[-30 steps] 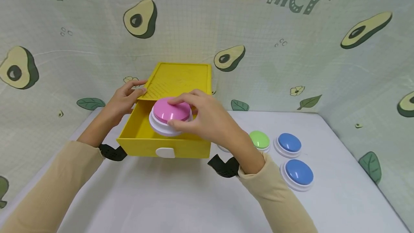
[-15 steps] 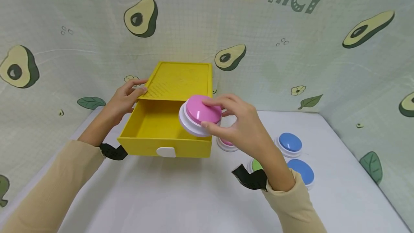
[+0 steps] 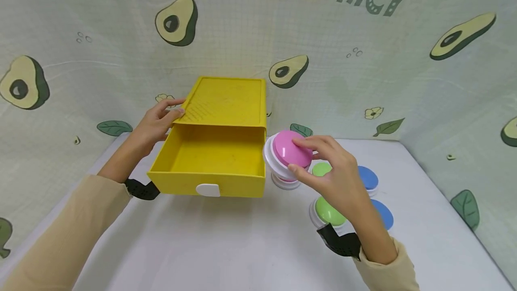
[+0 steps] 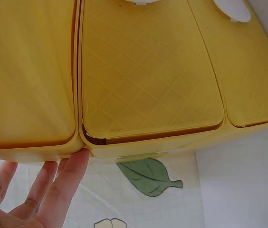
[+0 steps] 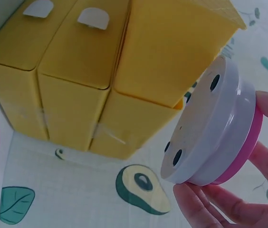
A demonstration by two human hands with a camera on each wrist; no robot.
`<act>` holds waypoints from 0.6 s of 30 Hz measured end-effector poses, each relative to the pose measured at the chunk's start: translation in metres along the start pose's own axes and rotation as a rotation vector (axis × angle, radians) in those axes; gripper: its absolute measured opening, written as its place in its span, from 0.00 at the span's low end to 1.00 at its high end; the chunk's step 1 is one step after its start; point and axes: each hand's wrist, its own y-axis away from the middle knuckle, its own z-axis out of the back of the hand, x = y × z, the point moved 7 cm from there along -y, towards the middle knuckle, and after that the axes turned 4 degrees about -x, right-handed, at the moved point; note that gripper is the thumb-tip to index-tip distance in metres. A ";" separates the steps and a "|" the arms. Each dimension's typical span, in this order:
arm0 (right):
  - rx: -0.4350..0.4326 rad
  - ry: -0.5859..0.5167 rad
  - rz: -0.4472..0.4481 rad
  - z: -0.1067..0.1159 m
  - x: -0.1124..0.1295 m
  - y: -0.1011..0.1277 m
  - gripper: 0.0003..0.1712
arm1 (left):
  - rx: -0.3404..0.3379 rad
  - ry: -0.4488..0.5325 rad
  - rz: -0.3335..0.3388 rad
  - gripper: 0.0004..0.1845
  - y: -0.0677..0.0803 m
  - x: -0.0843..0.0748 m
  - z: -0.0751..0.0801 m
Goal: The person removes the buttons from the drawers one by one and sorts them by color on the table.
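Two hands show on my head view: the right hand (image 3: 335,176) has carried the pink button (image 3: 287,151) out of the open yellow drawer (image 3: 210,154), which now shows nothing inside, and holds it above another pink one on the table (image 3: 226,241), beside the green and blue buttons. Left wrist view: my left hand (image 4: 34,192) lies flat-fingered against the yellow box's edge. Right wrist view: the grip curls round the button's rim, white base (image 5: 205,130) toward the camera.

Right hand (image 3: 337,178) carried pink button (image 3: 287,151) out of drawer (image 3: 210,158), rightward.
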 end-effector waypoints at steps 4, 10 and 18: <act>-0.009 0.009 0.002 0.002 -0.011 0.008 0.26 | -0.003 -0.005 0.000 0.32 0.000 -0.001 0.000; 0.047 0.076 -0.057 -0.005 -0.032 0.025 0.26 | -0.009 -0.009 -0.004 0.32 0.001 -0.002 0.000; 0.116 0.108 -0.086 -0.029 -0.058 0.049 0.27 | -0.013 -0.010 -0.001 0.31 0.001 -0.002 0.000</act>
